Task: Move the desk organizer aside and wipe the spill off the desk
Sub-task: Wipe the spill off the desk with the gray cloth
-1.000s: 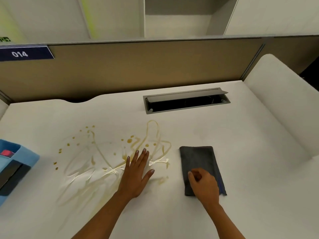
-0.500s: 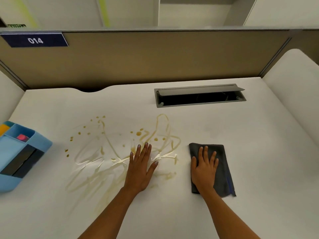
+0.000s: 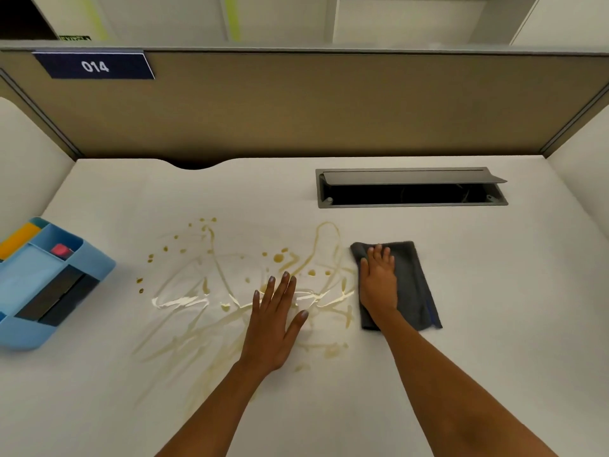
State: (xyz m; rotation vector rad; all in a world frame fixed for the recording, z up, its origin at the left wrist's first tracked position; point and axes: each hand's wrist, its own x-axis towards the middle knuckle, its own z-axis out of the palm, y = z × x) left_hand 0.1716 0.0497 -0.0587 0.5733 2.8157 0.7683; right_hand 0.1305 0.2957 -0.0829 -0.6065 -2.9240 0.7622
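Organizer (image 3: 49, 285) sits at the desk's (image 3: 494, 291) left edge, well clear of the spill (image 3: 230, 291), so we're on the wipe. Right hand (image 3: 379, 285) lies flat and open on the grey cloth (image 3: 412, 285), at the spill's right edge. Left hand (image 3: 273, 328) is flat, fingers spread, right in the wet patch. We should lift it out first, then press down and sweep left in overlapping passes, catching the outlying drops.

I see the blue desk organizer (image 3: 49, 285) sitting left of the spill (image 3: 237, 285), a smeared tan streak pattern on the white desk (image 3: 494, 324); a folded grey cloth (image 3: 412, 285) touches its right edge.
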